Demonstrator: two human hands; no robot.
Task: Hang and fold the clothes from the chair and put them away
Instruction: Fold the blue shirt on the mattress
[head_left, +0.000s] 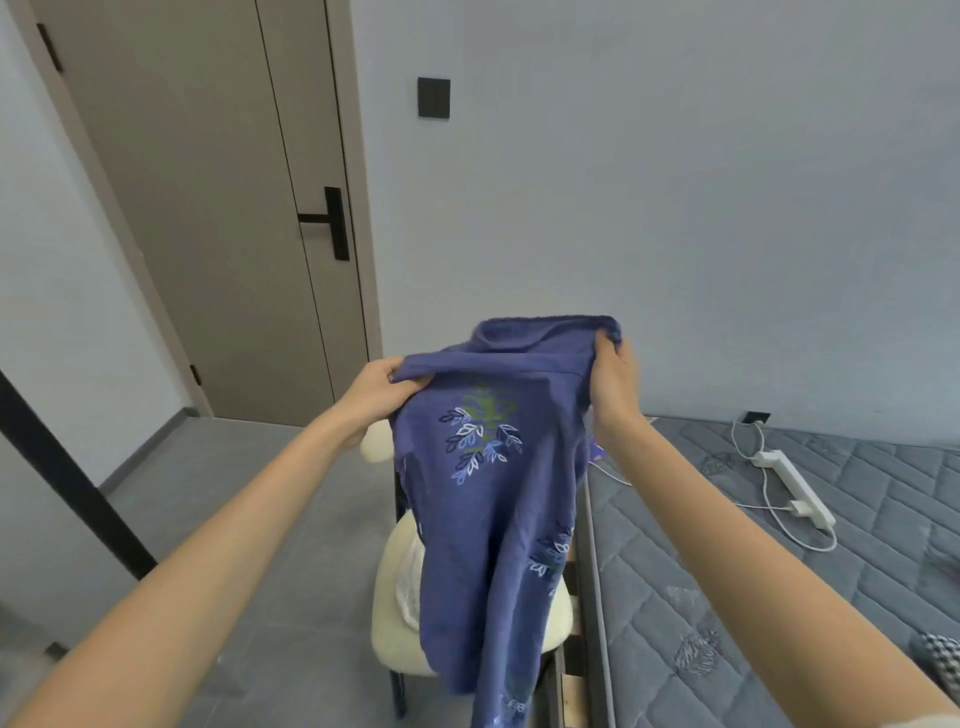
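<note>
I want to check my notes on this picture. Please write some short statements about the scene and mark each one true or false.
1. The left hand and the right hand both grip the garment. True.
2. The garment lies folded on the chair. False: it hangs in the air above the chair.
3. The door is closed. True.
4. The power strip lies on the floor. False: it lies on the mattress.
5. The chair seat is bare. False: a white cloth lies on it.
</note>
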